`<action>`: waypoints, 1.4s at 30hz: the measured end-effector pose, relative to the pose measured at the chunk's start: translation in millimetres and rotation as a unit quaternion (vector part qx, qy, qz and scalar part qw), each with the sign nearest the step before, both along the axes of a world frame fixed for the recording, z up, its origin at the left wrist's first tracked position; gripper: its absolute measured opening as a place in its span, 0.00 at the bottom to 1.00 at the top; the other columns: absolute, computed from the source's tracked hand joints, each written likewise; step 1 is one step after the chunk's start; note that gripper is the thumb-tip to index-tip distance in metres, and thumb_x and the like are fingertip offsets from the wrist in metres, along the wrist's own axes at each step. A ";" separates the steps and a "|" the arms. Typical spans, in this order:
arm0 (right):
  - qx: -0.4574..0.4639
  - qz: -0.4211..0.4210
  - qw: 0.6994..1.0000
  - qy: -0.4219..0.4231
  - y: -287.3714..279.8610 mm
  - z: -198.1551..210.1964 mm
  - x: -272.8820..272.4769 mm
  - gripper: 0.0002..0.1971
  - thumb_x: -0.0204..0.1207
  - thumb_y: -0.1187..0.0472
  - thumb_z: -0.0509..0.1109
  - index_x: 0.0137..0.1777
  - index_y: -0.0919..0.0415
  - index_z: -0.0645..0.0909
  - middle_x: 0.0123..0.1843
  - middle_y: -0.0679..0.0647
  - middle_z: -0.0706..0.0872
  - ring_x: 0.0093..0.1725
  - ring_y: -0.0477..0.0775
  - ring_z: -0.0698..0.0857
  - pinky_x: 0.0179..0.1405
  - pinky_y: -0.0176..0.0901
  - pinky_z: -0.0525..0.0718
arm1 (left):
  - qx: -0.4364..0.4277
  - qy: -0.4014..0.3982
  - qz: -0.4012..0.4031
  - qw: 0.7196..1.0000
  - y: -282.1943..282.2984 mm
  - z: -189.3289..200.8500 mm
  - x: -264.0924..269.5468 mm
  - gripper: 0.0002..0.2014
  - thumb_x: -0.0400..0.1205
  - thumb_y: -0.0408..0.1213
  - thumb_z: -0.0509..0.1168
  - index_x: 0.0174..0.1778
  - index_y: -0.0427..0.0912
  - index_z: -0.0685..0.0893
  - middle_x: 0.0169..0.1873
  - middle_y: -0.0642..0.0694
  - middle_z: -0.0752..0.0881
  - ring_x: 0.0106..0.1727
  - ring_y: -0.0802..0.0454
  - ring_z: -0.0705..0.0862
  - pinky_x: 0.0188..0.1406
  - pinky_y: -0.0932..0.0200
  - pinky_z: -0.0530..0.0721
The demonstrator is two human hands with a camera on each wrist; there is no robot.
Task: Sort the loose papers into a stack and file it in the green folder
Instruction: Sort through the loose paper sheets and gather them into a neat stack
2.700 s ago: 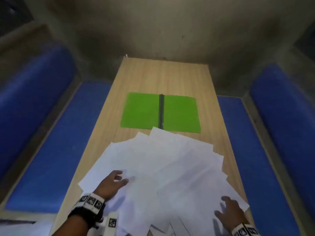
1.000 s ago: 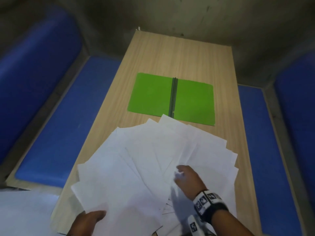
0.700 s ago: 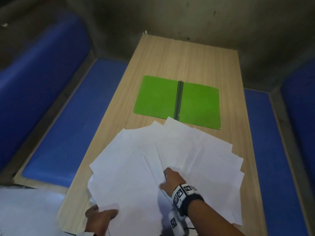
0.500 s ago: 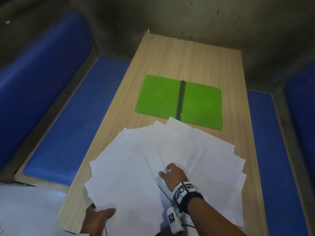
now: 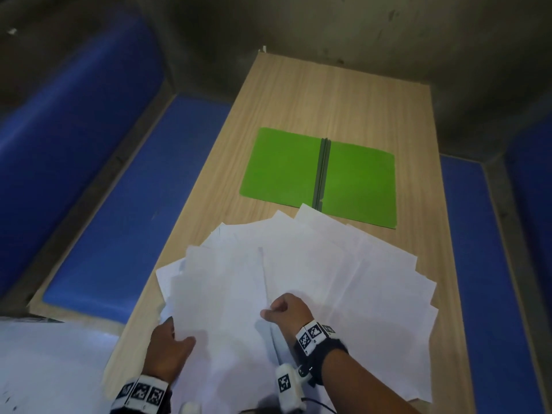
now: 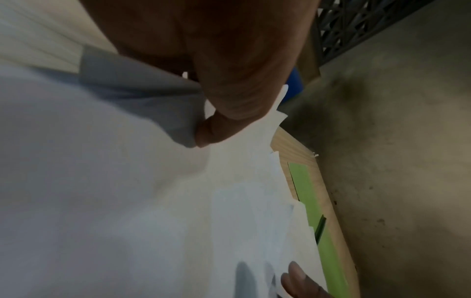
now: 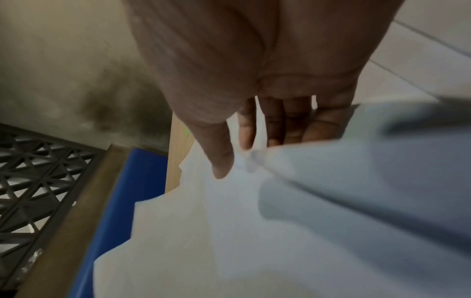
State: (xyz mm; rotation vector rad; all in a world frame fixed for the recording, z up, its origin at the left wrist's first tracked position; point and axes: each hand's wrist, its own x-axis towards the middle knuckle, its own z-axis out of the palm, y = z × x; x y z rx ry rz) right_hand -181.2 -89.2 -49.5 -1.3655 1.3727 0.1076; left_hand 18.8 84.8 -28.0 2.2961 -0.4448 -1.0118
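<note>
1. Nearest, left hand [image 5: 167, 351] at the near-left edge of the loose papers [image 5: 343, 279], thumb on top, fingers hidden underneath, pinching several sheets.
2. Just beyond, right hand [image 5: 286, 312] at the fan's middle, fingers curled, thumb pinching a sheet's edge.
3. Papers fanned across the near half of the wooden table [image 5: 328, 94], overlapping; far corner covering the near edge of the green folder [image 5: 358, 180].
4. Folder lying open and flat, dark spine upward.
5. Blue benches [image 5: 125, 204] flanking the table; grey wall [image 5: 328, 22] behind.
</note>
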 end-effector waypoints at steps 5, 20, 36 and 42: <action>0.029 -0.014 0.999 0.020 16.8 -13.8 5.4 0.38 0.57 0.43 0.83 0.64 0.61 0.77 0.58 0.52 0.85 0.56 0.53 0.86 0.51 0.40 0.84 | 0.021 0.016 -0.001 1.000 -20.4 -12.4 2.2 0.18 0.73 0.28 0.74 0.59 0.38 0.82 0.50 0.39 0.89 0.48 0.41 0.86 0.49 0.53 0.82; 0.028 -0.041 0.975 -0.216 -0.5 69.2 -17.3 0.26 0.67 0.66 0.80 0.63 0.44 0.81 0.57 0.46 0.91 0.56 0.47 0.89 0.58 0.46 0.87 | -0.189 0.374 0.097 0.903 -11.6 1.3 7.7 0.39 0.67 0.35 0.84 0.75 0.42 0.76 0.66 0.35 0.88 0.65 0.32 0.88 0.58 0.36 0.88; 0.012 -0.159 0.985 0.067 1.2 24.1 -25.0 0.24 0.68 0.33 0.71 0.49 0.54 0.79 0.50 0.51 0.86 0.47 0.55 0.84 0.49 0.41 0.81 | -0.077 0.240 0.065 0.965 6.3 2.2 6.3 0.38 0.59 0.41 0.85 0.66 0.43 0.81 0.54 0.43 0.93 0.59 0.39 0.89 0.70 0.35 0.80; 0.096 -0.272 0.955 0.062 -11.5 3.8 -13.0 0.44 0.46 0.41 0.81 0.59 0.70 0.81 0.49 0.62 0.90 0.45 0.61 0.90 0.48 0.49 0.90 | -0.030 0.116 0.071 0.990 34.7 -6.2 30.8 0.46 0.68 0.40 0.81 0.82 0.39 0.69 0.66 0.41 0.81 0.73 0.33 0.77 0.76 0.38 0.71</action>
